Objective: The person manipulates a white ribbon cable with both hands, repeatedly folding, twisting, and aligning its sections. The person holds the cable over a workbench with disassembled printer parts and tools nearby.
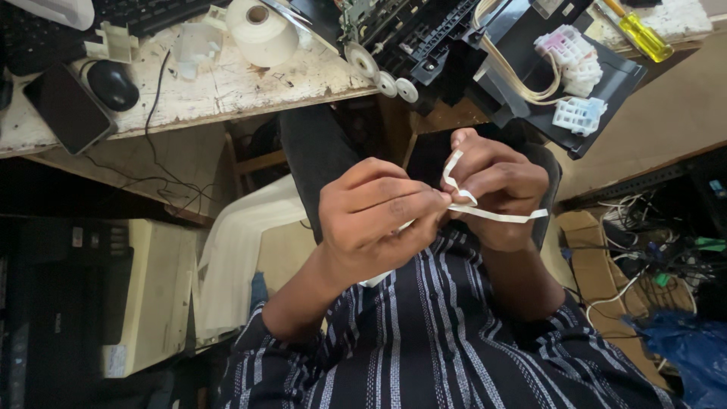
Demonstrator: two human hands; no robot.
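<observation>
Both hands, left hand [379, 220] and right hand [496, 189], are pinching the thin white strip [496, 215] in their fingers, so I'd be keeping it taut, not twisting.

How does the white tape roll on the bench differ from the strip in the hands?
The white tape roll is wound tight and lies untouched on the bench. The white strip is loose and kinked, pinched between the left hand and right hand. Both are white.
</observation>
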